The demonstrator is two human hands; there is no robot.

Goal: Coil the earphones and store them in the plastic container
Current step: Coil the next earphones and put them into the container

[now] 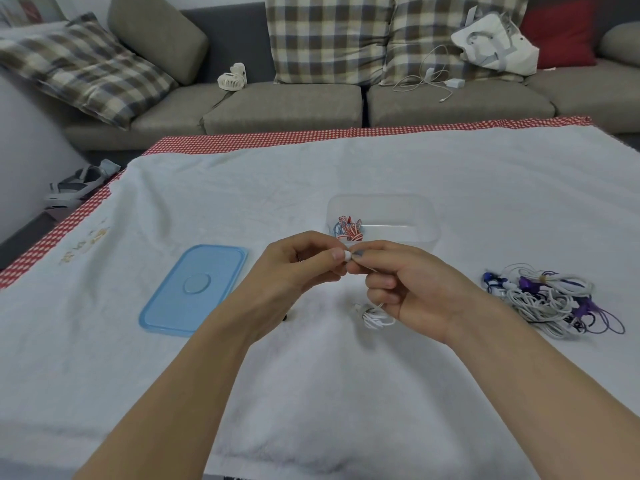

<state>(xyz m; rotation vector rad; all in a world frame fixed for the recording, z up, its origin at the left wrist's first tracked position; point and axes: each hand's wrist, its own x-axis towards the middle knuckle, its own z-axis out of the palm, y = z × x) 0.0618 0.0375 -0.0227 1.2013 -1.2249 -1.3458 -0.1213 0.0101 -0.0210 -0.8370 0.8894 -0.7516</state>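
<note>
While near container (384, 216) rim, earphones (375, 315) pinched.

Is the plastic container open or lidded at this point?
Open. The clear plastic container has no lid on it; the blue lid lies flat on the cloth to its left. A red-and-white coiled cable already sits inside.

Your way into the clear container (382, 216) lay open from above, though a red-and-white coil (349, 228) filled its left corner. The blue lid (194, 291) lay well off to the left, the tangled cable pile (550, 299) to the right.
</note>
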